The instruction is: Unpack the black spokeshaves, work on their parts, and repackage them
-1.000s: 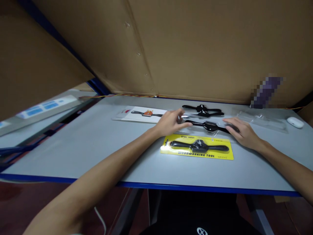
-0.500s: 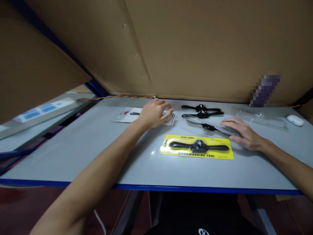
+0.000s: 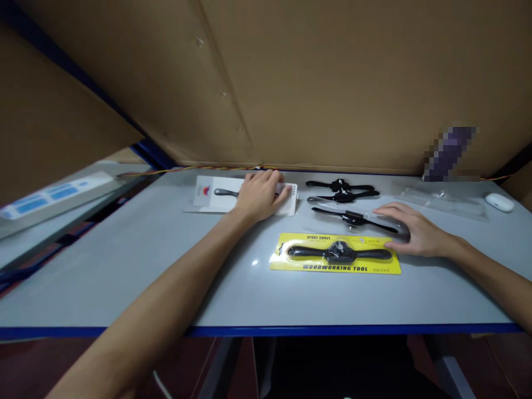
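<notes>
My left hand [image 3: 261, 195] is closed over a white carded pack [image 3: 208, 195], fingers bent across its middle; part of a black handle shows under the clear cover. Another card edge shows below this pack. My right hand [image 3: 419, 227] is open, thumb and fingers apart, at the right end of a black spokeshave [image 3: 353, 217] in a clear plastic sleeve. In front lies a yellow carded spokeshave pack [image 3: 332, 267], its rim near my right thumb. Two more black spokeshaves [image 3: 339, 184] lie side by side behind.
Clear plastic bags [image 3: 444, 204] lie at the back right, near a white mouse-like case [image 3: 499, 202]. A brown board [image 3: 332, 83] rises behind the table [image 3: 166, 288]. A power strip [image 3: 58, 194] sits on the left ledge, and a blurred purple object stands at the right.
My left hand has come down and closed on the white pack, whose left side now looks raised. My right hand stays beside the sleeved spokeshave, which now lies a little flatter. The view has shifted slightly.
</notes>
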Demonstrator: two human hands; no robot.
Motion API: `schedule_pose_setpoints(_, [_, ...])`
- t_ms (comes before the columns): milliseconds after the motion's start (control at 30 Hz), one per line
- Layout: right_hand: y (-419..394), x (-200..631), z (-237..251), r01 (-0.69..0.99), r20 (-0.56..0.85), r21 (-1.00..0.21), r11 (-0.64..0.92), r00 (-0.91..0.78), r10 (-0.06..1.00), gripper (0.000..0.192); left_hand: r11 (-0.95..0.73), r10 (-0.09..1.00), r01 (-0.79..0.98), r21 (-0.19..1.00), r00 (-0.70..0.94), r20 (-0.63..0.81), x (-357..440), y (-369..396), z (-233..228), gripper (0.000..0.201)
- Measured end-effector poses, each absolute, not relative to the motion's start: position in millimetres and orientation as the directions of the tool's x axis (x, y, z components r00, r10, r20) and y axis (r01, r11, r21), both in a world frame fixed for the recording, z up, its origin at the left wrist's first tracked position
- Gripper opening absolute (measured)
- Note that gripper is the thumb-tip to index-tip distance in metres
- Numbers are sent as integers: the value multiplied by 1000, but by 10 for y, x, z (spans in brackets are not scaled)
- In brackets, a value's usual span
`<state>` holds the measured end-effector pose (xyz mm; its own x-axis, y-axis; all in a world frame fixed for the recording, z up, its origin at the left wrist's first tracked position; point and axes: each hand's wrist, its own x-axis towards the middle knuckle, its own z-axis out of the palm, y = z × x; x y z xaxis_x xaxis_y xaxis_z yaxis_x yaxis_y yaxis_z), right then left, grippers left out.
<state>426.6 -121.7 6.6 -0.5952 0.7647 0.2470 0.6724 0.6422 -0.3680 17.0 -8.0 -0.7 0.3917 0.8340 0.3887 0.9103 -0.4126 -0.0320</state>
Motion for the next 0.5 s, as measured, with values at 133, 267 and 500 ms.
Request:
schedule_pose_setpoints(133, [-1196,4309,41,705,244,-334,626,-576,780,80,-442,816,896,41,382,434,187,-86,36,35])
schedule_pose_setpoints(267, [-1143,4377,29,713,321,-249,655,-578,751,79,-444,794,891,93,343,503,181,-97,79,35])
schedule_pose_setpoints(500, [-1101,4397,43,699,404,-193,688,-582,705,74,-539,725,840,58,428,539,318,-256,116,45])
